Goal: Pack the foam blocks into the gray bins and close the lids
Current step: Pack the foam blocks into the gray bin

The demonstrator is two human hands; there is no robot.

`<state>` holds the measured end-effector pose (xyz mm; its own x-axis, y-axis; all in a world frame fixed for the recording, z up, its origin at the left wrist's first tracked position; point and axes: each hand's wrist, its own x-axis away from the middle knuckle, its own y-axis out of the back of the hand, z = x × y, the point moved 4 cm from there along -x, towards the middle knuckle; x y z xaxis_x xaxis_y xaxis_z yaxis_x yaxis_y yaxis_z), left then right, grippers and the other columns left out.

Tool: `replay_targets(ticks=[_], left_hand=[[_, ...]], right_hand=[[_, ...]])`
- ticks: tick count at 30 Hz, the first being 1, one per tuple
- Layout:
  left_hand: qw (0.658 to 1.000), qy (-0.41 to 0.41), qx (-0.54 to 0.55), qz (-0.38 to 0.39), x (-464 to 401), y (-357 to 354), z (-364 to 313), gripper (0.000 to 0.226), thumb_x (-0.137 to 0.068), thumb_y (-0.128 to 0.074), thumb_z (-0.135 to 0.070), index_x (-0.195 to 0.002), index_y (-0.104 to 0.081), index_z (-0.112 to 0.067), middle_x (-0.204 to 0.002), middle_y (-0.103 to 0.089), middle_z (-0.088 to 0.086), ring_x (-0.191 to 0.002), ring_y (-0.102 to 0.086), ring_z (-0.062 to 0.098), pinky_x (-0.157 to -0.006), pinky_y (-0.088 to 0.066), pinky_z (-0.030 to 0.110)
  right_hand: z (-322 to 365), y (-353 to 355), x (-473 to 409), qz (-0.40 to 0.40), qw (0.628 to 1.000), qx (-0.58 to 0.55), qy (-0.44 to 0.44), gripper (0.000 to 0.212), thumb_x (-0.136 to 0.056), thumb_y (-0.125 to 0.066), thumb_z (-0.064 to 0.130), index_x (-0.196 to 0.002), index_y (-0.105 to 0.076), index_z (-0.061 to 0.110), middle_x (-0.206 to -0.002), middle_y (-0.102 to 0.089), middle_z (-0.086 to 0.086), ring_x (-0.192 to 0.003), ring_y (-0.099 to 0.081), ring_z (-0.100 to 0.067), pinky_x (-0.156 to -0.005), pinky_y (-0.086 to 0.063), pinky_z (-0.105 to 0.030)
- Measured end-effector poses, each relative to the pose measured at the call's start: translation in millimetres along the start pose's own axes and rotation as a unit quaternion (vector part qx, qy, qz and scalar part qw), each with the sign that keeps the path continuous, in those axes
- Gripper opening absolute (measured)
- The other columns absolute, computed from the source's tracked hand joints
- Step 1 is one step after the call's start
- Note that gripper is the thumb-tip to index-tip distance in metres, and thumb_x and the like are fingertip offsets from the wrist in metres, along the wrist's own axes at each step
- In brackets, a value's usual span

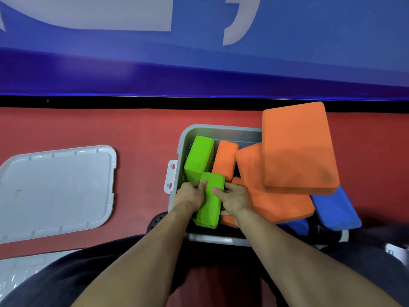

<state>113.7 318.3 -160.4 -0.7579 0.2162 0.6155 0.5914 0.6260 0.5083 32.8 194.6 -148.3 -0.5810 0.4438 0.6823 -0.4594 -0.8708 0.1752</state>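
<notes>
Both hands clasp a green block [209,200] standing on end at the near left of the open gray bin [218,129]; left hand [192,197] and right hand [235,199] curl fingers round its sides. Another green block [199,159] and orange blocks [296,149] crowd the bin. The lid [55,191] lies on the red floor [141,138], well left.

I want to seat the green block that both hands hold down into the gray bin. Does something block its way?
Yes. Orange blocks lie under and beside the held green block, and another green block stands just beyond it in the gray bin.
</notes>
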Motion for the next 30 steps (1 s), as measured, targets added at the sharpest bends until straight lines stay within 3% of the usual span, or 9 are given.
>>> replay_targets(ticks=[3,6,8,12,18,24,27,30], left_hand=[[1.0,-0.009,0.007,0.007,5.3,4.0,1.2,0.047,-0.1,-0.052,-0.051,-0.1,-0.073,-0.009,-0.095,-0.071,0.015,-0.1,-0.066,0.035,-0.084,-0.051,0.037],[1.0,-0.017,0.013,0.009,10.0,4.9,-2.1,0.05,-0.099,-0.054,-0.051,-0.103,-0.074,-0.006,-0.096,-0.072,0.017,-0.1,-0.067,0.035,-0.083,-0.052,0.038],[1.0,-0.03,-0.003,-0.006,15.3,10.7,-12.9,0.052,-0.098,-0.055,-0.053,-0.104,-0.074,-0.005,-0.1,-0.072,0.02,-0.101,-0.066,0.036,-0.078,-0.049,0.036],[0.997,-0.045,-0.05,-0.042,19.8,33.5,-40.3,0.049,-0.094,-0.056,-0.061,-0.08,-0.073,-0.017,-0.079,-0.067,0.005,-0.089,-0.066,0.029,-0.072,-0.045,0.029],[0.998,-0.038,-0.04,-0.035,30.7,50.5,-43.6,0.053,-0.093,-0.059,-0.06,-0.063,-0.064,-0.016,-0.061,-0.059,0.001,-0.069,-0.06,0.027,-0.061,-0.04,0.029],[0.996,-0.022,0.091,0.007,38.1,50.4,-27.1,0.039,-0.092,-0.07,-0.045,-0.07,-0.072,-0.013,-0.038,-0.051,-0.01,-0.038,-0.05,0.01,-0.056,-0.049,0.027],[0.99,-0.014,0.135,0.046,38.8,42.5,-24.9,0.028,-0.094,-0.07,-0.033,-0.08,-0.073,-0.009,-0.051,-0.064,-0.007,-0.044,-0.06,0.006,-0.049,-0.056,0.03],[0.981,0.012,0.174,0.088,35.5,39.1,-21.9,0.024,-0.094,-0.071,-0.029,-0.099,-0.075,-0.005,-0.093,-0.078,0.008,-0.086,-0.075,0.023,-0.07,-0.064,0.047]], right_hand=[[3.6,2.4,7.2,0.015,1.0,-0.005,0.002,0.006,-0.094,-0.072,0.015,-0.099,-0.07,0.019,-0.101,-0.075,-0.008,-0.092,-0.073,-0.029,-0.081,-0.058,-0.062],[9.2,6.9,12.9,0.011,1.0,0.011,0.011,0.019,-0.095,-0.07,0.016,-0.114,-0.07,0.013,-0.107,-0.075,-0.012,-0.098,-0.073,-0.034,-0.081,-0.058,-0.064],[19.3,12.2,16.2,0.0,0.999,0.017,0.033,0.017,-0.095,-0.071,0.018,-0.111,-0.072,0.014,-0.101,-0.076,-0.01,-0.091,-0.074,-0.032,-0.078,-0.059,-0.061],[44.2,23.4,23.5,0.007,0.997,0.004,0.071,0.003,-0.095,-0.071,0.022,-0.094,-0.072,0.019,-0.092,-0.078,-0.007,-0.077,-0.074,-0.022,-0.066,-0.062,-0.044],[50.2,19.5,34.9,0.027,0.995,0.016,0.091,0.009,-0.094,-0.072,0.025,-0.086,-0.074,0.024,-0.092,-0.079,-0.006,-0.087,-0.077,-0.025,-0.074,-0.063,-0.051],[44.6,14.6,37.9,0.045,0.996,0.025,0.078,0.007,-0.09,-0.076,0.024,-0.096,-0.073,0.027,-0.093,-0.079,0.004,-0.088,-0.076,-0.016,-0.077,-0.062,-0.054],[41.5,13.5,37.6,0.055,0.996,0.022,0.06,0.019,-0.092,-0.075,0.02,-0.11,-0.072,0.019,-0.099,-0.078,0.001,-0.086,-0.074,-0.013,-0.076,-0.062,-0.048],[38.7,15.1,31.1,0.068,0.996,0.044,0.038,0.023,-0.091,-0.076,0.019,-0.113,-0.071,0.017,-0.106,-0.077,-0.004,-0.095,-0.075,-0.019,-0.08,-0.062,-0.05]])
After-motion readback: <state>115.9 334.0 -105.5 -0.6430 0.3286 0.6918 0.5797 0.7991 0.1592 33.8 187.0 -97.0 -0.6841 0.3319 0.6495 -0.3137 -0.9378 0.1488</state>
